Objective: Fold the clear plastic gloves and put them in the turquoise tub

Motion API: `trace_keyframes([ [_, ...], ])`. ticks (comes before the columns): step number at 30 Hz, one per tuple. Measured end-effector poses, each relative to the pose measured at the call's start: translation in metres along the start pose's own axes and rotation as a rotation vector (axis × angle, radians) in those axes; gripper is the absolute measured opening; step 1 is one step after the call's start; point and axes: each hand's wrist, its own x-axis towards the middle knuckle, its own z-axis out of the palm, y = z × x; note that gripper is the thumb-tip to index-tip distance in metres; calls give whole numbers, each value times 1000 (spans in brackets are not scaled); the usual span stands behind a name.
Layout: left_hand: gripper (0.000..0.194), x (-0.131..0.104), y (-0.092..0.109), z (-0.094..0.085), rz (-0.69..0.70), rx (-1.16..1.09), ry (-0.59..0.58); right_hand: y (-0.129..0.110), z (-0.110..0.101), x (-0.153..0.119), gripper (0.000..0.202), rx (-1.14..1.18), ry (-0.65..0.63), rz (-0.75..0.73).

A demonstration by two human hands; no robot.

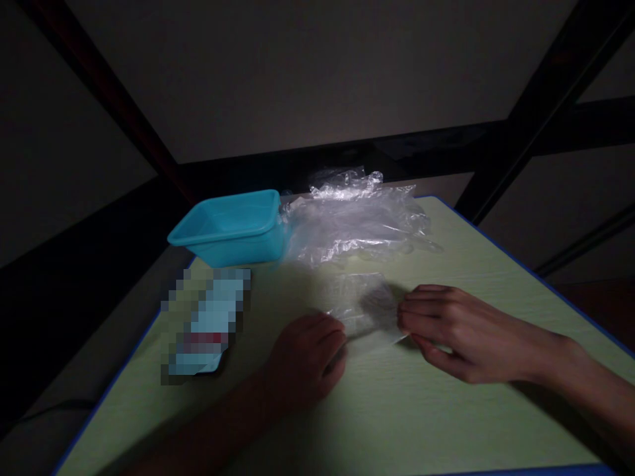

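A small clear plastic bag (364, 297) lies nearly flat on the pale green table, stretched between my two hands. My left hand (310, 357) is closed at the bag's near left edge, its fingers curled in. On the right side, my right hand (446, 330) pinches the bag's edge between thumb and fingertips. Beyond the small bag spreads a crumpled heap of clear plastic bags (352, 225), shiny in the light.
A turquoise plastic basin (238, 248) stands at the back left, touching the plastic heap. In front of it lies a blurred-out, phone-like object (213, 324). The table (421, 430) has a blue edge, with dark walls and beams behind.
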Motion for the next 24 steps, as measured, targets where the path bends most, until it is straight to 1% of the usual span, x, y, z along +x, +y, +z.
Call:
trace_keyframes([
  [3,14,-1,-2,1,8,-8,-6,3,0,0,13,-18,-26,-14],
  [7,14,-3,-3,4,11,-18,-3,8,2,0,6,-97,-78,-23],
  [11,15,-3,-2,4,4,-18,-3,12,4,0,11,-117,-84,-38],
  [15,14,-3,-1,3,-10,-64,23,14,7,0,18,-41,-18,-73],
  [18,13,-2,1,3,-48,-111,36,15,7,1,22,38,19,-85],
  [24,13,-3,3,3,-160,-170,13,17,4,0,21,219,32,21],
])
